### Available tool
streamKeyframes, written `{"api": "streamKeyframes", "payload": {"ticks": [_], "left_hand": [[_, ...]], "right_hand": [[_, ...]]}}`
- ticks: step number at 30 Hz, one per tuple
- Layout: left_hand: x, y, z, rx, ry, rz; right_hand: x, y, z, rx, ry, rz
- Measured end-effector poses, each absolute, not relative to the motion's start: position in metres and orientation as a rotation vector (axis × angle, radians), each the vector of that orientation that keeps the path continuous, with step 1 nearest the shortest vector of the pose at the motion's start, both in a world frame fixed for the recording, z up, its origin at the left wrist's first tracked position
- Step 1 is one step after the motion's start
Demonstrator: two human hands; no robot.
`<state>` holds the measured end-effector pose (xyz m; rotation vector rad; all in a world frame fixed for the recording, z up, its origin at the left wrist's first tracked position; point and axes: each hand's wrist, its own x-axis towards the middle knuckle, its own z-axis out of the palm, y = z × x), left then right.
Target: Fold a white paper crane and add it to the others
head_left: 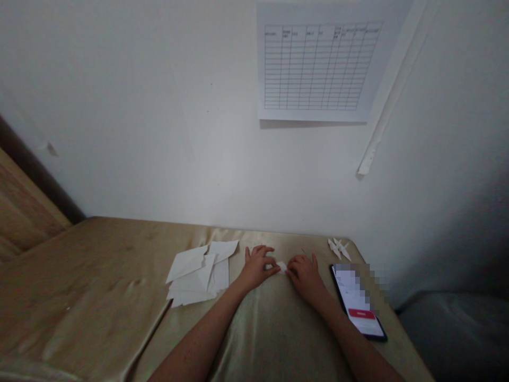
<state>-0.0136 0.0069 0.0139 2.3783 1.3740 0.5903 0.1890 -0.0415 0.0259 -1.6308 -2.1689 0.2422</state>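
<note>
— Folded paper piece (281, 266): small, white, lying on the cloth-covered surface (99, 286) towards its far edge, caught between two sets of fingertips.
— Held how?
— Pinched from both sides. Left hand (257, 265) closed on its left end, thumb and forefinger together on the paper. Right hand (304, 270) clamped on the right end likewise, other fingers resting on the cloth.
— Why so low, and why both?
— Probably for steadiness: pressed against the surface and gripped at each end, so less chance of sliding on shiny fabric or springing open. Too small to make out the fold itself.
— And round about?
— Loose stack of white sheets (199, 276) just beside the left wrist, overlapping untidily, apparently kept within easy reach. Beyond the right hand, near the far corner, a few small folded paper shapes (339, 248), well apart from the sheets, seemingly parked out of the way. Phone (358, 305) face up along the right forearm, screen lit, seemingly placed for reading at a glance.
— Further off?
— Plain wall (119, 106) straight behind, with a printed grid chart (318, 63) hung high up.
</note>
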Motion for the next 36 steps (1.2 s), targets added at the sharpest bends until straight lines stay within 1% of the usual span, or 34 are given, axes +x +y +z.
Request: {"api": "streamKeyframes", "payload": {"ticks": [8,18,26,36], "left_hand": [[-0.008,0.007,0.013,2.317,1.449,0.634],[-0.003,0.006,0.017,2.258,1.516,0.658],[-0.001,0.005,0.021,2.219,1.547,0.668],[-0.001,0.006,0.019,2.222,1.538,0.691]], "right_hand": [[0.186,-0.042,0.025,-1.713,-2.178,0.182],[0.181,-0.038,0.017,-1.816,-2.229,-0.014],[0.187,-0.042,0.023,-1.728,-2.223,0.072],[0.185,-0.039,0.019,-1.790,-2.224,0.042]]}}
